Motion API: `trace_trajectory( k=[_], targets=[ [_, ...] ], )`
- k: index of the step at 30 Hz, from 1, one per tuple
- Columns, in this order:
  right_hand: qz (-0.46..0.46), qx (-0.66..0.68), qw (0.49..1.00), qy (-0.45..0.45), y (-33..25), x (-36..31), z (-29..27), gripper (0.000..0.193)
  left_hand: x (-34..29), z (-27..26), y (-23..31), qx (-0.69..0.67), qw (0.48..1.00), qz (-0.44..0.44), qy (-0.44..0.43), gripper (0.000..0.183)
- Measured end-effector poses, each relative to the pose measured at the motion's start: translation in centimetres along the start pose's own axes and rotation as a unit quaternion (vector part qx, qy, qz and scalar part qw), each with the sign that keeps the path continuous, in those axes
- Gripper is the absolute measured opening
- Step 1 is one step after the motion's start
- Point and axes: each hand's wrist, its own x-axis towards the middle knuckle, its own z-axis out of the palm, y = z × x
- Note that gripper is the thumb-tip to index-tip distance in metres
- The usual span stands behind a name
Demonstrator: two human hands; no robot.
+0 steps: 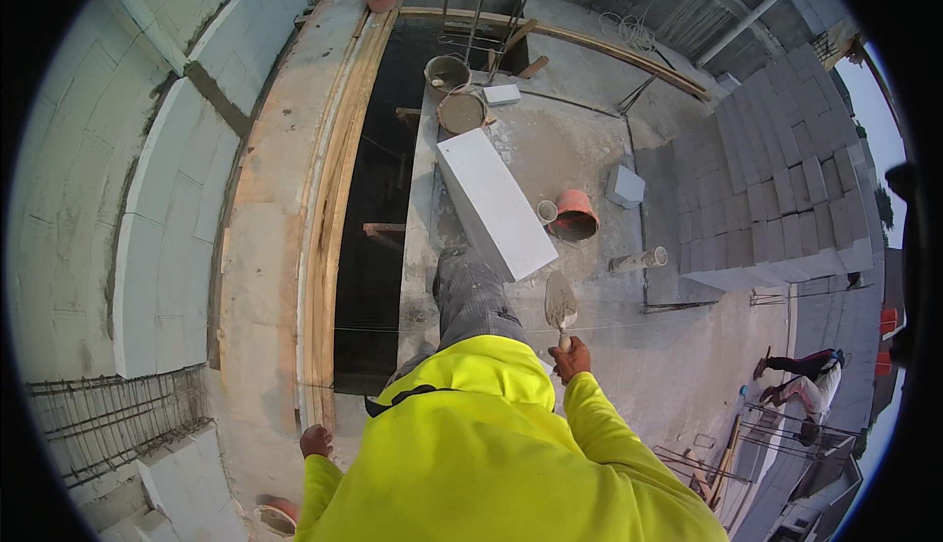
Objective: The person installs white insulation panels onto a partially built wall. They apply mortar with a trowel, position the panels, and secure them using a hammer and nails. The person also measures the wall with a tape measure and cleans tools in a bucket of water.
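Building block (pixel 494 204) between the floor opening (pixel 369 247) and the block stack (pixel 786 208)

The building block lies ahead on the floor (pixel 609 345), the floor opening to its left, the block stack well to its right. Two buckets (pixel 462 133) stand beyond its far end; a third bucket (pixel 575 200) sits just to its right, with a cup (pixel 546 212) at that bucket's left. The trowel (pixel 561 308), in the right hand (pixel 571 359), is on the near side of the block. Planks (pixel 339 208) edge the opening's left; a block wall (pixel 167 228) stands farther left.
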Motion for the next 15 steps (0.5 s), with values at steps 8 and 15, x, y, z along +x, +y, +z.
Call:
trace_trajectory(
  k=[8,15],
  targets=[
    [-0.179,-0.212,0.956,-0.094,-18.3,26.6,9.3,0.036,-3.7,8.1,-0.3,0.075,0.989,-0.111,0.065,0.033],
    [-0.222,-0.230,0.943,-0.094,-33.2,48.1,17.8,0.043,-1.2,18.2,17.4,0.275,0.957,-0.087,0.027,0.041]
  ],
)
